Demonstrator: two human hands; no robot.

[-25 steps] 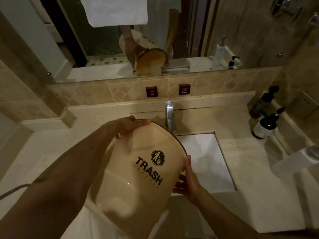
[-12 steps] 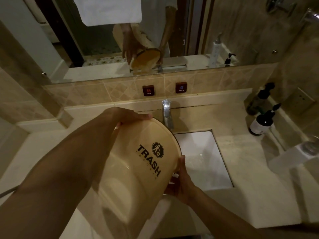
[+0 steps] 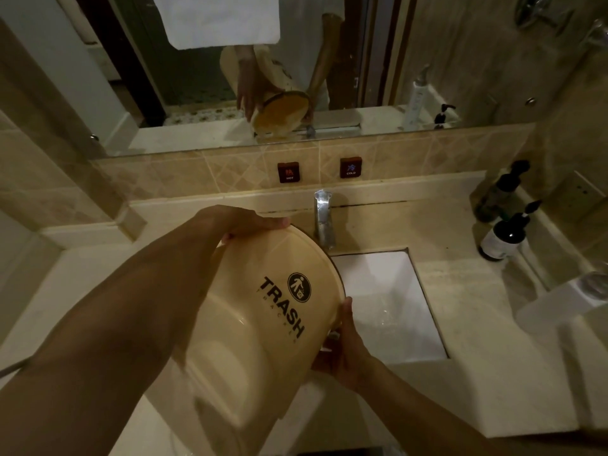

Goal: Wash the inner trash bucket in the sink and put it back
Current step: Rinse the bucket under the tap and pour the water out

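Note:
A cream plastic trash bucket (image 3: 263,311) with black "TRASH" lettering is tilted, its open mouth pointing away from me and down toward the white rectangular sink (image 3: 388,307). My left hand (image 3: 243,222) grips the far upper rim. My right hand (image 3: 342,343) holds the lower rim at the sink's left edge, thumb up along the rim. The chrome faucet (image 3: 324,218) stands just behind the bucket's rim. The mirror reflects the bucket's mouth.
Two dark pump bottles (image 3: 503,232) stand on the beige stone counter (image 3: 477,340) at the right. Red hot and cold buttons (image 3: 288,172) sit on the tiled backsplash. A pale object (image 3: 566,301) lies at the counter's right edge. A mirror (image 3: 296,60) hangs above.
The bucket has tipped slightly further, its mouth lower toward the sink. Both hands keep their holds on the rim.

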